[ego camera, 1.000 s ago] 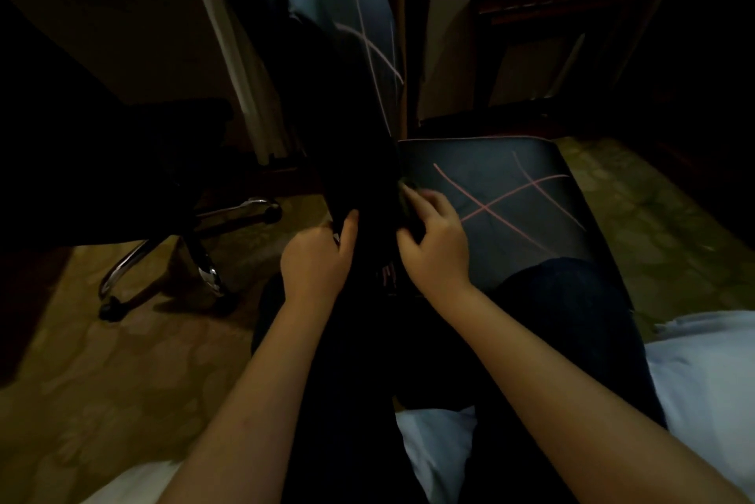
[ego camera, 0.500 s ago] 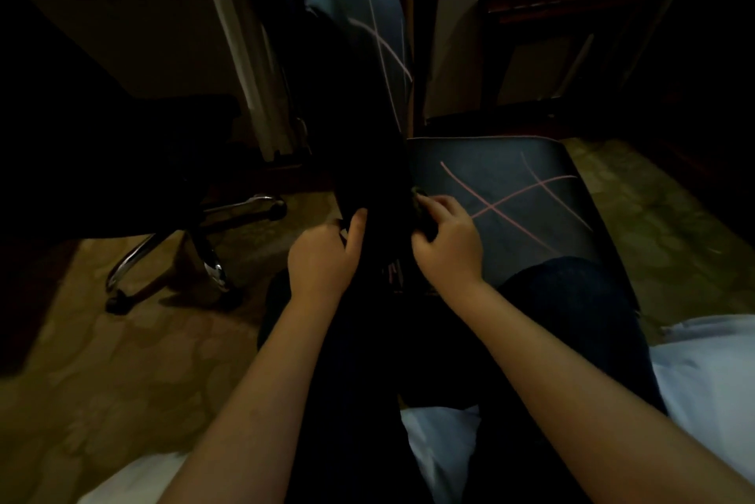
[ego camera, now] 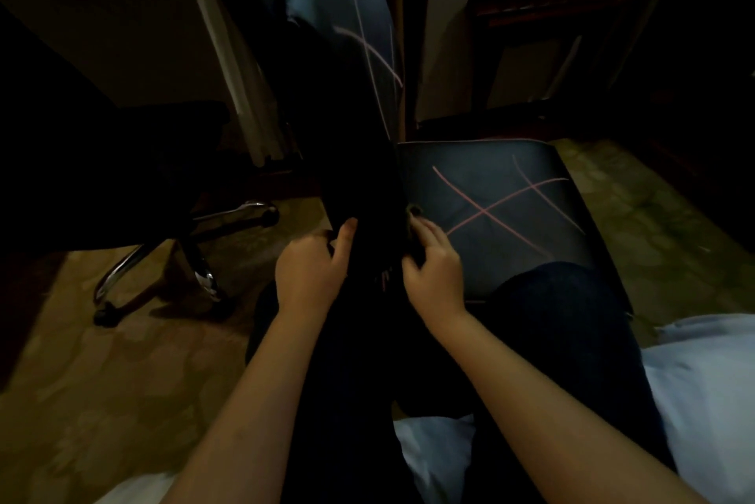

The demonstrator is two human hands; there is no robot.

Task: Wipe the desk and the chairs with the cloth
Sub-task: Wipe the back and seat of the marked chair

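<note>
A dark chair seat point(ego camera: 510, 217) crossed by pink stitched lines lies in front of my knees. Its backrest point(ego camera: 367, 13) rises at the top centre. Between them a dark side panel point(ego camera: 367, 193) of the chair runs toward me. My left hand point(ego camera: 310, 270) grips this panel from the left, thumb up along it. On the panel's right side my right hand point(ego camera: 433, 266) has its fingers curled round a small dark cloth point(ego camera: 414, 211), only a wad of which shows at the fingertips. The dim light hides the cloth's full shape.
A black office chair with a chrome star base point(ego camera: 184, 242) stands on the patterned carpet point(ego camera: 102, 381) at the left. A dark wooden stool or small table point(ego camera: 543, 13) sits at the back right. My dark trousers and light shirt fill the bottom.
My right hand's fingers, earlier stretched toward the seat, have curled in against the side panel. My left hand has kept its grip on the panel and hardly moved.
</note>
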